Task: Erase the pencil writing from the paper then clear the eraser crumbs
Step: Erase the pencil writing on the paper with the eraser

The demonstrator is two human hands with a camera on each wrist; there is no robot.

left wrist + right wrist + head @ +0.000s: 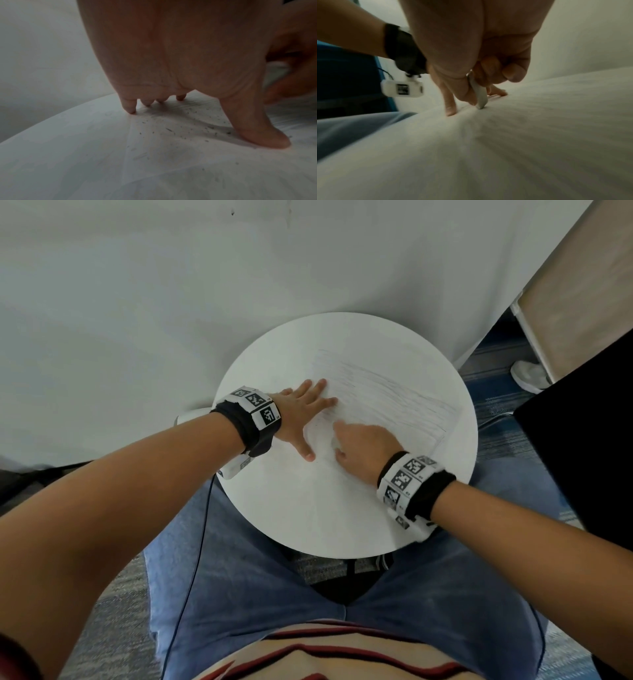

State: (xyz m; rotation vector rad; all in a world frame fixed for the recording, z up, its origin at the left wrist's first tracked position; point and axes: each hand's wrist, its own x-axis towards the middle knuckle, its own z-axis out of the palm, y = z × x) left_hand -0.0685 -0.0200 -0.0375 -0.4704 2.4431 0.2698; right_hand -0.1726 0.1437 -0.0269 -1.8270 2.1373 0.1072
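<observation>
A white sheet of paper [387, 392] with faint pencil lines lies on the round white table [308, 508]. My left hand [301, 412] presses flat on the paper's left edge, fingers spread and straight [130, 106]. My right hand [359, 446] pinches a white eraser [479, 94] between thumb and fingers, with its tip touching the paper near the left thumb. Dark eraser crumbs [171, 128] lie scattered on the paper under the left palm. In the head view the eraser is hidden by the right hand.
The table stands against a white wall [137, 302]. My knees in blue jeans [239, 577] sit under its front edge. A black cable [191, 559] hangs at the left. A dark panel [582, 440] and a white shoe [529, 374] are on the right.
</observation>
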